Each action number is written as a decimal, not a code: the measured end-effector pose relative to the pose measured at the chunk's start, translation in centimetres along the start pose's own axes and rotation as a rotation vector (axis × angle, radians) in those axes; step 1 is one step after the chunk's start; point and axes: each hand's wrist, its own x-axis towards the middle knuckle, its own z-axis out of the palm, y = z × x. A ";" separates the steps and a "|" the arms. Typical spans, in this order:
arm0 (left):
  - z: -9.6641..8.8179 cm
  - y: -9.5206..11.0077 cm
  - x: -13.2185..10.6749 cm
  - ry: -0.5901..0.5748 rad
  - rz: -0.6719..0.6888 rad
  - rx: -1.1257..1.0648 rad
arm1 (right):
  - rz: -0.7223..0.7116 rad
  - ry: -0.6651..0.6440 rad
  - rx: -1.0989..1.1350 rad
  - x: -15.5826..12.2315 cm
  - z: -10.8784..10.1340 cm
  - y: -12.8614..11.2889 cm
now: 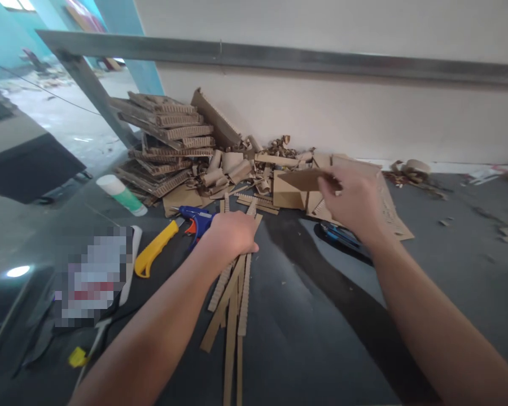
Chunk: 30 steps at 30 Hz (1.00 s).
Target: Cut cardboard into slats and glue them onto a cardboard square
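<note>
My left hand [231,234] is closed in a fist around a bundle of long, thin corrugated cardboard strips [232,299] that fan out toward me over the dark table [305,316]. My right hand [353,200] is raised a little higher and pinches a flat, roughly triangular piece of brown cardboard [302,179]. Both hands are in front of a heap of cardboard scraps and curls [254,169] against the wall. A blue glue gun [197,219] lies just left of my left hand.
A stack of corrugated cardboard sheets [165,141] stands at the back left. A yellow-handled knife [156,248], a white and green glue bottle [121,194] and a blurred-out object [95,276] lie to the left. A dark tool [341,235] lies under my right wrist.
</note>
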 end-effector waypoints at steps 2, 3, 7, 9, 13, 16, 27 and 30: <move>-1.1 0.3 -0.5 -0.123 -0.056 0.138 | 0.108 0.021 0.126 0.5 -1.7 0.5; -1.5 0.3 -0.7 -0.110 -0.032 0.120 | 0.134 0.003 0.198 0.6 -2.4 0.7; -2.2 0.0 -0.7 0.149 0.162 -0.206 | 0.198 -0.120 0.505 0.6 -3.3 0.6; -2.1 -0.2 -0.5 0.238 0.215 -0.374 | 0.245 -0.195 0.679 0.5 -3.3 -0.3; -2.2 -0.5 -0.1 0.388 0.245 -0.620 | 0.310 -0.312 0.811 0.4 -3.7 -1.7; -2.7 -0.6 -0.5 0.428 0.345 -0.690 | 0.193 -0.529 0.636 0.3 -4.3 -2.0; -2.6 1.3 -1.6 0.237 0.456 -0.390 | 0.080 -0.837 0.588 -0.6 -4.1 -3.7; -1.8 1.5 -1.0 0.160 0.503 -0.308 | 0.159 -1.020 0.607 -0.9 -4.1 -3.8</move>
